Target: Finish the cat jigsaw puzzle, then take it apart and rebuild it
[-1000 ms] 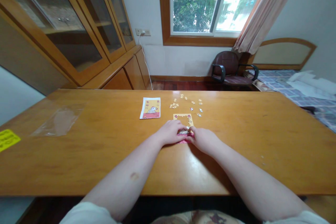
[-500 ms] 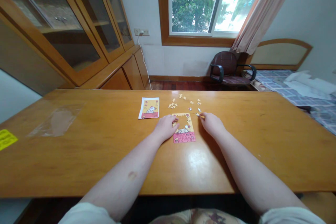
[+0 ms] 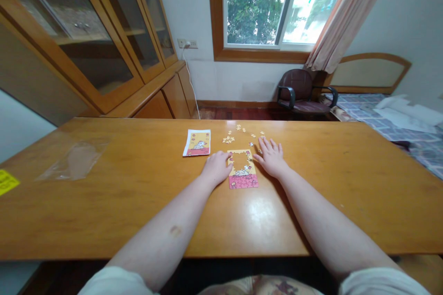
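A partly assembled jigsaw puzzle (image 3: 243, 181) lies on the table, pink at the bottom with a white animal figure and a yellow border. Its upper middle is a gap showing the wood. My left hand (image 3: 217, 168) rests against the puzzle's left edge, thumb and fingers apart, holding nothing. Just right of the puzzle, my right hand (image 3: 272, 158) is open with fingers spread, palm down. It covers some of the loose pieces there; one piece (image 3: 251, 144) shows beside its fingers. A cluster of yellow puzzle pieces (image 3: 228, 139) lies beyond the puzzle.
The reference picture card (image 3: 198, 143) lies left of the puzzle. A clear plastic bag (image 3: 78, 159) is farther left on the wooden table (image 3: 138, 203), near a yellow label (image 3: 7, 182). Beyond the table stand a glass-doored cabinet (image 3: 114, 60), an armchair (image 3: 299, 90) and a bed (image 3: 367, 110).
My right hand has gone from pinching at a piece to lying open with fingers spread, slightly farther left, over the loose pieces. My left hand stays at the puzzle's edge.
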A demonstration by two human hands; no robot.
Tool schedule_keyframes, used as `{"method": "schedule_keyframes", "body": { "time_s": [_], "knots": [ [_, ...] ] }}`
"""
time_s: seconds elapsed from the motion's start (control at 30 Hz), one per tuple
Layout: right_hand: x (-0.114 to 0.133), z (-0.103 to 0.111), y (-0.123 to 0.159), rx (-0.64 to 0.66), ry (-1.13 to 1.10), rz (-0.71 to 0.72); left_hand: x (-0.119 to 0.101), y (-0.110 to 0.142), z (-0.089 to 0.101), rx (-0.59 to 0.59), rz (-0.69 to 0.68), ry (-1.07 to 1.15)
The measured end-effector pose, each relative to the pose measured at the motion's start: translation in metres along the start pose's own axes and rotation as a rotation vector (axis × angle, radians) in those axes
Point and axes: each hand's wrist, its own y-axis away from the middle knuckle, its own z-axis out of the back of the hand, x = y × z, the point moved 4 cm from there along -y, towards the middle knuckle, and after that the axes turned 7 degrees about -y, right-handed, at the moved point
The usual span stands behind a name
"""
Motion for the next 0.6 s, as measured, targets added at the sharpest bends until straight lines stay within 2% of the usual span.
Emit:
{"method": "schedule_keyframes", "body": {
  "time_s": [0.1,0.23,0.47,0.6],
  "knots": [
    [-0.002,-0.006,-0.004,0.029,0.001,-0.032,-0.001,0.000,0.001,0.014,0.013,0.011],
    [0.003,-0.005,-0.004,0.071,-0.026,0.011,-0.001,0.001,0.003,0.016,0.025,0.047],
    [0.002,0.004,-0.003,-0.041,-0.119,0.028,0.002,0.001,0.005,0.004,0.035,0.094],
    [-0.001,0.000,-0.006,-0.044,-0.141,0.077,0.002,0.000,0.005,-0.017,0.040,0.117]
  ]
}}
